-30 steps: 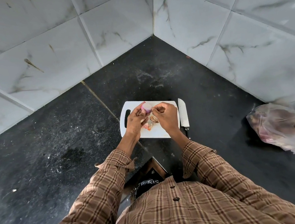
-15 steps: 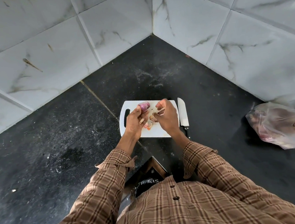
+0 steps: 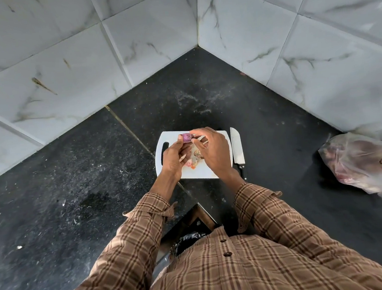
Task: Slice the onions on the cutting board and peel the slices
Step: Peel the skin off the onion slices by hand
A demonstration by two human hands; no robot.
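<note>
A small purple onion piece point(image 3: 187, 137) is held above the far part of the white cutting board point(image 3: 200, 173). My left hand point(image 3: 174, 157) grips it from the left and below. My right hand point(image 3: 213, 152) pinches at its right side, where a thin strip of skin shows between the fingers. Loose brown and pink peels point(image 3: 195, 159) lie on the board under my hands. A knife point(image 3: 237, 146) lies flat on the counter just right of the board, blade pointing away from me.
The dark stone counter point(image 3: 73, 178) meets white marble wall tiles in a corner behind the board. A clear plastic bag point(image 3: 362, 164) with onions sits at the right. A bin with a black liner point(image 3: 189, 237) is below the counter edge near my body.
Both hands have lifted the onion piece a little farther from me. My right hand has shifted from the peels toward the onion's right side, pulling at its skin.
</note>
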